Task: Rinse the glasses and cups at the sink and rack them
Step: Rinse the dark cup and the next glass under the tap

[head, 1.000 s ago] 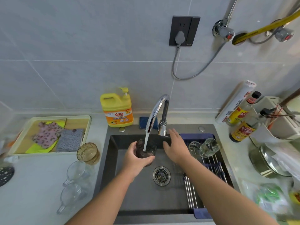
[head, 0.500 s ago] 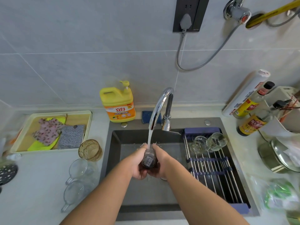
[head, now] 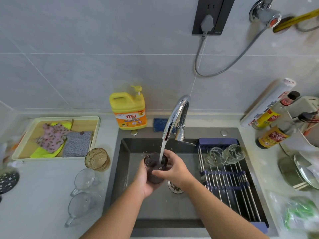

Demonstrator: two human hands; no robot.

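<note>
The dark glass [head: 152, 169] sits over the middle of the sink [head: 124, 169], mouth up and leaning a little toward the faucet [head: 176, 114], whose stream [head: 163, 147] falls straight into it. Your left hand [head: 146, 185] cups it from below and from the left, fingers curled round the base. Your right hand [head: 174, 168] wraps its right side, thumb laid across the front, so both hands have a closed hold on this one glass. What the next move turns on is direction: the rack [head: 229, 187] lies to the right of the glass, across the right half of the sink, so your right hand is the nearer one for the carry. The glass's long axis stands roughly upright now, so I judge it needs emptying and turning mouth down before it goes across. Two clear glasses [head: 214, 156] already lie side by side at the far end of the rack, and bare bars show nearer to you. On the tabletop [head: 43, 195] to the left an amber glass [head: 97, 158] and two clear handled cups [head: 84, 178] wait just beside the sink, nearer your left hand. Behind them sits a tray of cloths [head: 57, 137], and a yellow detergent bottle [head: 128, 112] stands against the wall.
</note>
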